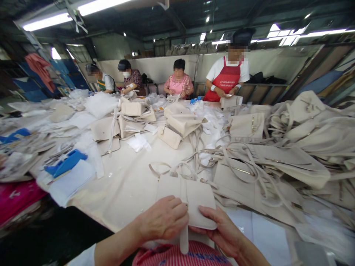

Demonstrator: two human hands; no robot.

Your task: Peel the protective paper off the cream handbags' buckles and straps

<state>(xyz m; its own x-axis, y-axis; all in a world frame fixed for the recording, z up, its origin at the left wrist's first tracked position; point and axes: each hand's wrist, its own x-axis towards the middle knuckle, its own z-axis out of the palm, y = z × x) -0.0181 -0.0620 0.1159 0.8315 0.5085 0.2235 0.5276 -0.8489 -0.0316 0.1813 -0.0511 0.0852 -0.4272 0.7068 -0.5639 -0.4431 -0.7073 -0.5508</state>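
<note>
Fingers of our left hand (163, 218) curl over a cream handbag (186, 195). Our right hand (225, 231) grips its lower edge from beneath.

Dark ceiling (172, 18), fluorescent tube lights (47, 21), pale back wall (166, 66)

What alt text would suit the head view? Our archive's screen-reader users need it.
Two bare hands, the left hand and the right hand, hold a cream handbag by its lower edge over a long table heaped with matching cream bags. Four co-workers work at the far side under strip lights.
</note>
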